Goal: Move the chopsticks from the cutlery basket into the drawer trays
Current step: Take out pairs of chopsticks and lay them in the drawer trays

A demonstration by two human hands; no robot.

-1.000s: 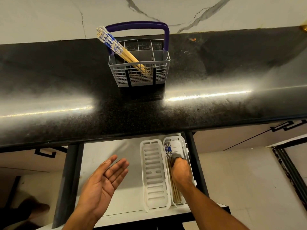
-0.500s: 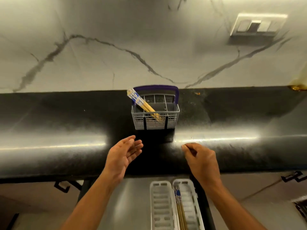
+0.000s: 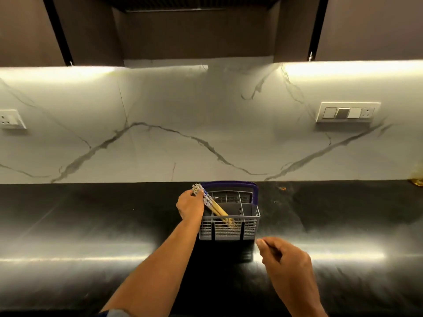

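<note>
A grey cutlery basket (image 3: 248, 227) with a purple handle stands on the black countertop near the wall. A bundle of wooden chopsticks (image 3: 216, 208) with blue-and-white patterned tops leans out of its left side. My left hand (image 3: 190, 205) is at the basket's left rim with its fingers closed around the patterned tops of the chopsticks. My right hand (image 3: 286, 259) hovers over the counter just in front and to the right of the basket, fingers loosely curled with nothing in them. The drawer and its trays are out of view below the frame.
The black countertop (image 3: 91, 225) runs the full width, with bright light reflections along its front. A marble backsplash (image 3: 206, 124) carries a switch panel (image 3: 348, 112) at right and a socket (image 3: 9, 118) at left. Dark cabinets hang above. A brass object (image 3: 417, 180) sits at far right.
The view has tilted up from the drawer to the wall. My left hand reached forward and took hold of the chopstick tops. My right hand rose from the tray to above the counter.
</note>
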